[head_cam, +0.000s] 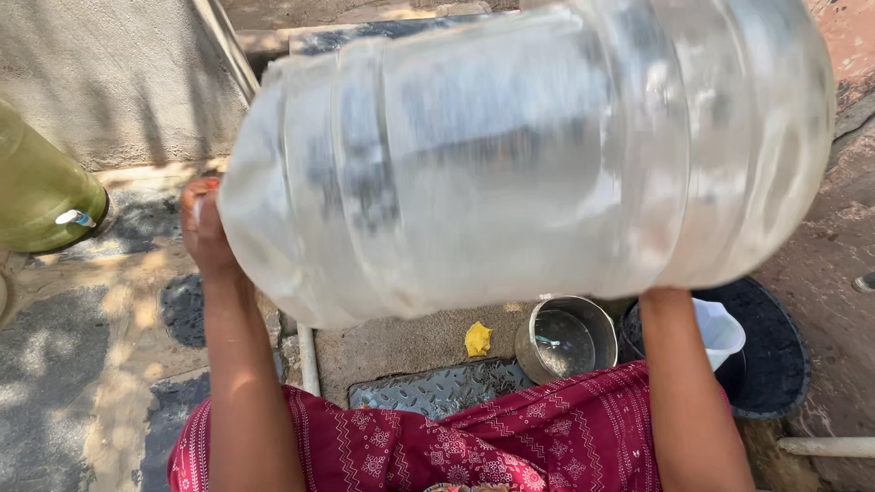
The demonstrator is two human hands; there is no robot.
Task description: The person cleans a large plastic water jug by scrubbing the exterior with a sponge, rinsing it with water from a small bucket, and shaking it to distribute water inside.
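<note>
Head view: big clear water jug [529, 155] held up sideways, looks empty, blurred. Left hand [202, 228] grips its neck end, fingers wrapped; right hand is hidden behind the base, grip unclear. Below, steel pot [565, 339] on the ground holds water.

Outdoor yard w/ paved ground [55, 364], plastered wall [109, 82], metal drain cover [437, 390], steel pot [565, 339].

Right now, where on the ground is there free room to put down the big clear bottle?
Bare paving lies at left, between the green container and the white pipe. Crowded at right: steel pot, white jug, black tub and a yellow scrap.
</note>
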